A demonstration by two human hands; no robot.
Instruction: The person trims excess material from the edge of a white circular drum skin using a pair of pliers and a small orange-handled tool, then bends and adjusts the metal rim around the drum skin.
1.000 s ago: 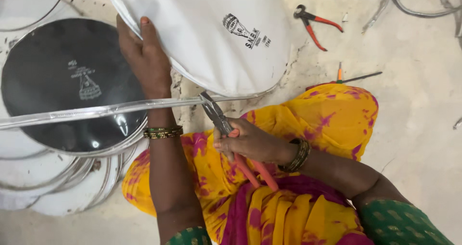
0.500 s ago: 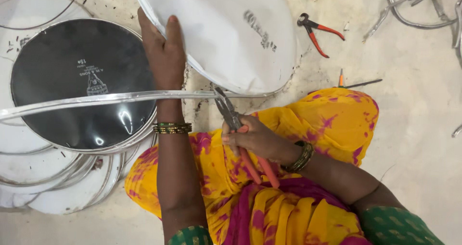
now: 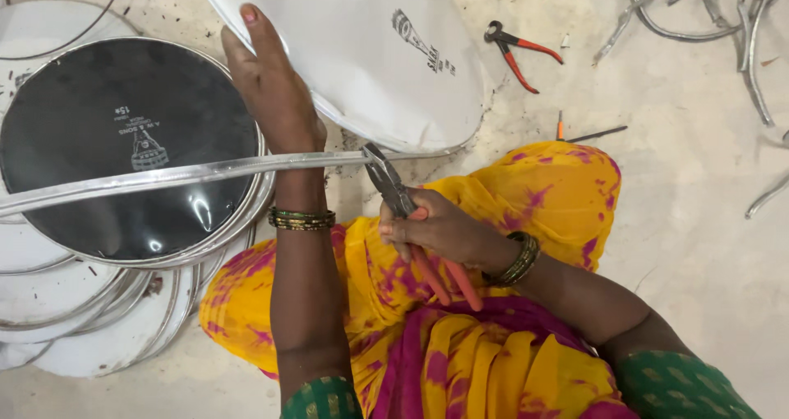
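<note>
Over a lap draped in yellow and pink cloth point(image 3: 493, 361), right hand point(image 3: 444, 231) closed around the orange handles of a pair of pliers point(image 3: 400, 201), steel nose pointing up and left, biting the end of a long silver metal strip point(image 3: 181, 175). Strip running leftward from the pliers, across the left wrist and over a black drumhead point(image 3: 123, 139) atop a stack of white discs point(image 3: 90, 320) on the floor. Left hand point(image 3: 271, 90) laid flat, fingers stretched out and pressing on the edge of a white drumhead point(image 3: 362, 49) tilted above the knees. Farther right on the pale floor point(image 3: 707, 222), a second pair of red-handled pliers point(image 3: 518, 49), a small orange-handled tool point(image 3: 588, 133), curved metal hoops point(image 3: 707, 16) near the top corner.
</note>
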